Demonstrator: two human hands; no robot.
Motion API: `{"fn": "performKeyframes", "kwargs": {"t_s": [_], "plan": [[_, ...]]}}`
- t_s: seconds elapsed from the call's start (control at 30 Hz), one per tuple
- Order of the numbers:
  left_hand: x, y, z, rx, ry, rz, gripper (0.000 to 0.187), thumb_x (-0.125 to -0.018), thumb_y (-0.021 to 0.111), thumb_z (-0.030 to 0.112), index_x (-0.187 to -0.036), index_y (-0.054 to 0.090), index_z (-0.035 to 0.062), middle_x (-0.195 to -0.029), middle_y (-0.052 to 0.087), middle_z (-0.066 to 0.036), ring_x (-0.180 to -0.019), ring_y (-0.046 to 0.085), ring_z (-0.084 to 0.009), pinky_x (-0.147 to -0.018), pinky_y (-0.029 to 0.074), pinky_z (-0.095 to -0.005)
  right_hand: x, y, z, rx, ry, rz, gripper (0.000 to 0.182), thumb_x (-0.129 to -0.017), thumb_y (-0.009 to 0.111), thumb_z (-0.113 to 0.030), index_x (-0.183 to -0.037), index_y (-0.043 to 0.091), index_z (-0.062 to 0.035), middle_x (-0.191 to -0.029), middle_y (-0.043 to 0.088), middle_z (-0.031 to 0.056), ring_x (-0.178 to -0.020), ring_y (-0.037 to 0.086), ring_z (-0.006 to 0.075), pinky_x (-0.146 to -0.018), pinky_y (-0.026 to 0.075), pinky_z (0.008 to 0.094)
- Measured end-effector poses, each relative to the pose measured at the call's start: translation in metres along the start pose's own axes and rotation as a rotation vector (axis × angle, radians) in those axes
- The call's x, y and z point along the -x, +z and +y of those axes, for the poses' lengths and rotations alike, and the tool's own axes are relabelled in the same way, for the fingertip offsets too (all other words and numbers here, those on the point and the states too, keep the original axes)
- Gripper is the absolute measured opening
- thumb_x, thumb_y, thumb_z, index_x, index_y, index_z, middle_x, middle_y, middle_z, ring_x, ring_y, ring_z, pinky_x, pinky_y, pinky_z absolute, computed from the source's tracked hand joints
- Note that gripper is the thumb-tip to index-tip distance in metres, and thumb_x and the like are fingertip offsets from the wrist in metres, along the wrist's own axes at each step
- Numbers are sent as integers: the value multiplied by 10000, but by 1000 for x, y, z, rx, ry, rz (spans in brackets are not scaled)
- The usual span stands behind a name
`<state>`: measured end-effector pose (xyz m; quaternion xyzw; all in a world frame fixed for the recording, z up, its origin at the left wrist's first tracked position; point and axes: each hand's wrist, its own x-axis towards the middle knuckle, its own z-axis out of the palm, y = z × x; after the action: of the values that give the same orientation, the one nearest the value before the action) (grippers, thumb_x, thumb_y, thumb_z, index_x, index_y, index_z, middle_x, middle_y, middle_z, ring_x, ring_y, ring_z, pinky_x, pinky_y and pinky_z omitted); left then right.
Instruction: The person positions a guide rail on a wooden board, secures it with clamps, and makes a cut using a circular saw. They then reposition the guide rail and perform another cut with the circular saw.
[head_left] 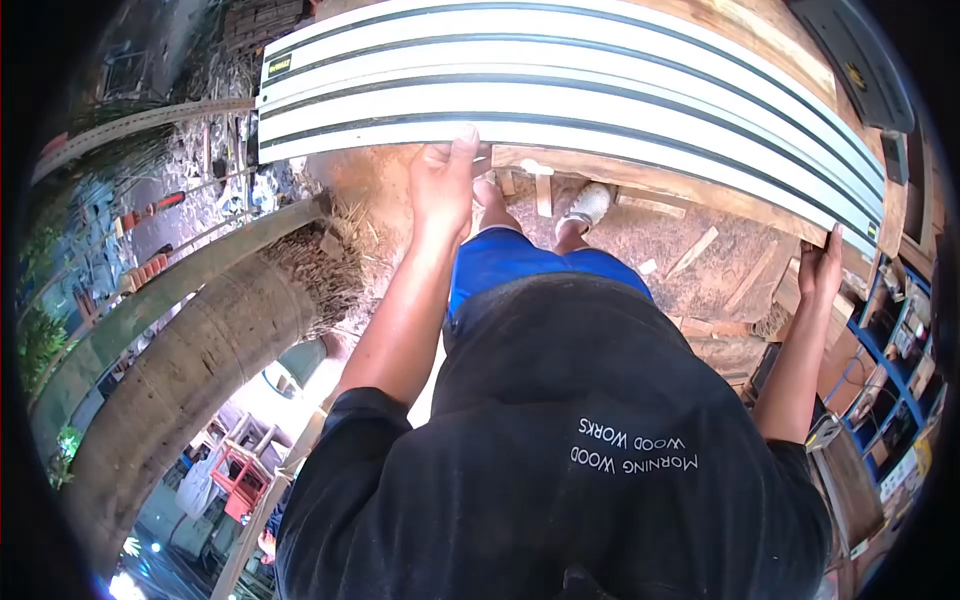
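Note:
A long silver guide rail (560,85) with dark lengthwise strips and a small yellow-and-black label at its left end stretches across the top of the head view. My left hand (441,190) is closed on its near edge, thumb on top and the other fingers mostly hidden underneath. Toward the right end, my right hand (822,270) grips the same near edge, with a finger on the upper face. Below the rail lies a wooden board or bench (640,178), partly covered by it. The rail's left end sticks out past the wood.
A black case (860,65) sits at the upper right. Blue-framed shelving (890,370) with tools stands on the right. On the left are a thick round post (190,370) and a red chair (240,475). Wood offcuts (692,252) lie on the dirt floor near my feet.

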<state>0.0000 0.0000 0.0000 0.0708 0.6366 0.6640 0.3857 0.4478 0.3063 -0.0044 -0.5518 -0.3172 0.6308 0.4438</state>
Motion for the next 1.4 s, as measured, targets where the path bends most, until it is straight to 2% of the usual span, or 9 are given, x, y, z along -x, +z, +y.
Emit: {"fn": "performKeyframes", "kwargs": {"t_s": [0.17, 0.6, 0.67, 0.77, 1.0, 1.07, 1.1, 1.17, 1.4], "plan": [[11, 7, 0, 131, -44, 60, 238, -955, 542, 270, -973, 606, 42, -895, 621, -72, -858, 591, -166, -775, 502, -330, -1, -20, -6, 14, 13, -25, 355, -971, 505, -276, -1204, 524, -8, -1174, 593, 104, -1020, 580, 185, -863, 467, 301], [14, 4, -1, 120, -27, 33, 241, -959, 533, 264, -953, 608, 35, -904, 621, -74, -840, 593, -181, -778, 497, -340, 1, -18, -6, 31, 22, 4, 371, -969, 507, -280, -1224, 507, -10, -1182, 588, 102, -1060, 568, 203, -912, 460, 330], [13, 0, -3, 141, -41, 5, 215, -945, 561, 230, -983, 599, 22, -926, 628, -80, -856, 600, -186, -809, 493, -354, -6, -27, -4, 37, 16, -6, 374, -968, 510, -277, -1237, 504, -16, -1193, 585, 100, -1069, 565, 192, -893, 458, 310], [16, -3, -5, 177, 18, -63, 213, -932, 560, 151, -1027, 588, -37, -936, 636, -104, -876, 602, -165, -821, 486, -307, 5, -9, -5, 29, -12, 30, 347, -960, 532, -291, -1207, 533, -48, -1136, 612, 63, -962, 584, 142, -726, 438, 248], [20, -8, -10, 235, 61, -94, 289, -886, 600, 99, -1135, 525, -26, -1042, 616, -121, -959, 600, -202, -845, 486, -341, 4, -10, -4, 33, -10, 36, 356, -961, 527, -297, -1215, 530, -47, -1132, 613, 61, -960, 584, 147, -746, 445, 257], [19, -10, -5, 312, 38, -121, 273, -890, 595, 104, -1122, 530, -24, -1045, 615, -128, -969, 602, -213, -846, 492, -351, -5, -23, -3, 20, 17, 1, 429, -962, 516, -307, -1306, 466, -57, -1285, 543, 66, -1128, 530, 203, -952, 426, 343], [18, -11, -3, 387, 15, -144, 258, -894, 590, 108, -1110, 535, -21, -1048, 614, -135, -978, 604, -224, -847, 498, -361, -1, -18, -5, 24, 11, 8, 429, -962, 516, -307, -1306, 466, -57, -1285, 543, 66, -1128, 530, 203, -952, 426, 343], [16, -12, -3, 403, 3, -168, 239, -911, 573, 127, -1103, 543, -14, -1042, 620, -134, -964, 617, -216, -825, 514, -350, 12, 0, -6, 22, -14, 51, 340, -976, 495, -292, -1200, 533, -38, -1131, 608, 65, -974, 580, 153, -789, 458, 269], [10, -8, -10, 159, -17, -85, 217, -906, 623, 169, -1022, 618, -14, -928, 659, -91, -847, 620, -138, -750, 505, -284, 16, 7, -6, 4, -23, 42, 361, -980, 485, -290, -1254, 499, -56, -1175, 593, 56, -1028, 573, 161, -836, 465, 289]]}}
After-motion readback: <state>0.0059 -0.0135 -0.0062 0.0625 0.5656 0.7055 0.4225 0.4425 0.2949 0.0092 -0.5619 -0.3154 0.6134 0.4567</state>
